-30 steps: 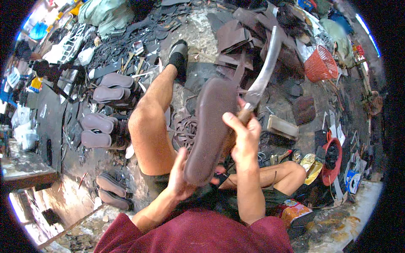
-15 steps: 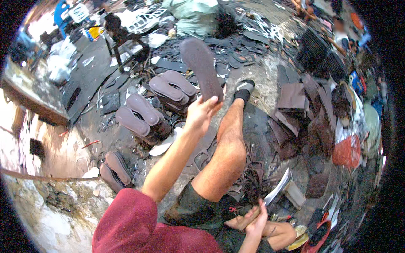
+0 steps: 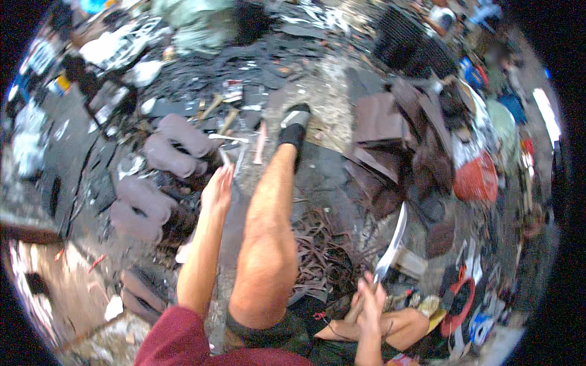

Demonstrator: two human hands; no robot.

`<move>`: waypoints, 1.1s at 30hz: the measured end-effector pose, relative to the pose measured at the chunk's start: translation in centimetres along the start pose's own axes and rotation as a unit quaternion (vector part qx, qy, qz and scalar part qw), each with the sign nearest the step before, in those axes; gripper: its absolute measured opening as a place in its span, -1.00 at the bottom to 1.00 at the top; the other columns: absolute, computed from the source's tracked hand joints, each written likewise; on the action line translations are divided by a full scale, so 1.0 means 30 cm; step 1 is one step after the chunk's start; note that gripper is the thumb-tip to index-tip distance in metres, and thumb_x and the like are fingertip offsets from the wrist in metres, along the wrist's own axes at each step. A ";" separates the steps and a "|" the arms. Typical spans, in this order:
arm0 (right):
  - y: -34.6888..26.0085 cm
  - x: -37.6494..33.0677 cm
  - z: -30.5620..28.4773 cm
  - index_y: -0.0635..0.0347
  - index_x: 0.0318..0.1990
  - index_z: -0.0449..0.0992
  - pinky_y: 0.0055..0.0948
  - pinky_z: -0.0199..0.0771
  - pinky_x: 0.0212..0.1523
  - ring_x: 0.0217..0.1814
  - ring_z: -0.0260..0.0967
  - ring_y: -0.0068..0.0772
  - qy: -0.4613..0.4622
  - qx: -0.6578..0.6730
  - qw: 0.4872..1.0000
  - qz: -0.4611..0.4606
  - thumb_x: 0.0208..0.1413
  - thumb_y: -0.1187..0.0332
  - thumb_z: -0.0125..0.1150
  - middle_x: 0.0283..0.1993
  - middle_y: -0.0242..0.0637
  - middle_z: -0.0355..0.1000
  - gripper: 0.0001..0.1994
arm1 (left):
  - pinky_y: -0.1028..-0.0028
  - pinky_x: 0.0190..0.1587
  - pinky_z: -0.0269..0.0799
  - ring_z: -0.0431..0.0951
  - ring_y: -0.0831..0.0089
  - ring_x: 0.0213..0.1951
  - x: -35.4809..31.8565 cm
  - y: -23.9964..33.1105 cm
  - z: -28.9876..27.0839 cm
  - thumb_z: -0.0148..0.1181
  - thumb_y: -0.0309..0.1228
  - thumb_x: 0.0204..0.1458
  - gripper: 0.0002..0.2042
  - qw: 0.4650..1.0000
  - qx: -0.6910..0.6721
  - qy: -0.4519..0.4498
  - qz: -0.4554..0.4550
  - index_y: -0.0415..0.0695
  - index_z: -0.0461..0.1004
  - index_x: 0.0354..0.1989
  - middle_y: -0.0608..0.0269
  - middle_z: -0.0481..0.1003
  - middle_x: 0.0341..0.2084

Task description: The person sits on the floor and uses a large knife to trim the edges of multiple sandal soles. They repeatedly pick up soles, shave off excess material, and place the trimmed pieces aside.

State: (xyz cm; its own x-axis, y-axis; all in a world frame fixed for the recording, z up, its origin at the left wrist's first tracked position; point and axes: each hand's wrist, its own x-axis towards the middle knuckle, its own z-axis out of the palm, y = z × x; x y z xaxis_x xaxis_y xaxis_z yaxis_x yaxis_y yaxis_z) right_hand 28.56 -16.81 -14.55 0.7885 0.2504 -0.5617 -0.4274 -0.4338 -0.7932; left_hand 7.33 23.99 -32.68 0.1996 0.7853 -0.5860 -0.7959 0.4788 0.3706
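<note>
Sole gone from left hand [image 3: 218, 190], now open, empty, beside stacked soles [image 3: 177, 146]. Right hand [image 3: 371, 302] closed around curved knife [image 3: 392, 244]. Red basket [image 3: 476, 178] contents unclear tbh.

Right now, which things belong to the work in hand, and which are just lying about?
In hand:
- curved knife, held in right hand
- stacked brown soles, beside left hand

Lying about:
- red basket
- dark sheet pieces
- strip scraps
</note>
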 end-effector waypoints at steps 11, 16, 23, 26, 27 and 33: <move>-0.468 0.972 0.515 0.14 -0.28 0.26 -0.50 0.41 -0.68 -0.63 0.38 -0.45 0.147 0.221 0.949 -0.172 -0.04 0.57 0.43 -0.43 -0.29 0.38 -0.64 | 0.34 0.01 0.54 0.58 0.27 -0.01 -0.923 0.244 -0.035 0.18 -0.50 0.20 -0.64 0.876 0.395 0.051 0.271 -0.30 0.37 0.15 -0.01 0.54 -0.04; -0.318 0.674 0.412 0.11 -0.33 0.26 -0.49 0.34 -0.71 -0.67 0.35 -0.52 0.012 0.223 0.938 -0.266 0.03 0.61 0.30 -0.45 -0.26 0.49 -0.72 | 0.29 0.01 0.54 0.61 0.25 -0.08 -1.150 0.188 0.207 0.14 -0.58 0.19 -0.71 0.775 0.400 -0.109 0.477 -0.37 0.40 0.07 -0.05 0.58 -0.11; -0.337 0.801 0.319 0.24 -0.14 0.35 -0.45 0.64 -0.55 -0.40 0.50 -0.44 0.017 0.058 0.972 -0.226 0.13 0.33 0.34 -0.27 -0.25 0.46 -0.70 | 0.46 -0.01 0.53 0.63 0.48 -0.12 -1.120 -0.135 0.354 0.28 -0.52 0.13 -0.75 0.753 0.557 -0.309 0.166 -0.29 0.57 -0.01 0.13 0.64 -0.14; -0.448 0.899 0.420 0.29 -0.15 0.37 -0.43 0.64 -0.55 -0.41 0.54 -0.39 0.026 0.017 0.971 -0.239 0.12 0.18 0.38 -0.25 -0.18 0.48 -0.61 | 0.46 0.02 0.53 0.62 0.48 -0.09 -1.094 -0.167 0.290 0.27 -0.52 0.15 -0.72 0.759 0.580 -0.271 0.117 -0.30 0.54 0.02 0.13 0.64 -0.13; -0.465 0.953 0.407 0.30 -0.13 0.37 -0.42 0.62 -0.59 -0.54 0.51 -0.39 0.027 0.032 0.972 -0.233 0.08 0.22 0.42 -0.30 -0.19 0.48 -0.60 | 0.46 0.04 0.52 0.61 0.47 -0.07 -1.108 -0.183 0.285 0.25 -0.53 0.16 -0.72 0.778 0.559 -0.271 0.096 -0.30 0.53 0.04 0.12 0.63 -0.11; -0.441 0.694 0.411 0.06 -0.42 0.27 -0.45 0.35 -0.71 -0.69 0.27 -0.50 -0.027 0.228 0.952 -0.203 -0.08 0.51 0.45 -0.56 -0.46 0.30 -0.66 | 0.46 0.05 0.50 0.58 0.43 -0.04 -1.056 -0.180 0.239 0.27 -0.54 0.13 -0.63 0.770 0.579 -0.219 0.157 -0.31 0.45 0.12 0.08 0.57 -0.05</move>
State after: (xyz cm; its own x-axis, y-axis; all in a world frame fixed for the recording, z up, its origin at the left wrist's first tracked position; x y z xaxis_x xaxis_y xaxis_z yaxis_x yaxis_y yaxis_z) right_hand 45.18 4.81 -18.66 0.9108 0.3669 -0.1893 -0.2504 0.1266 -0.9598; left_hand 9.40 -0.66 -10.93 0.4763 0.8695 -0.1307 0.1470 0.0678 0.9868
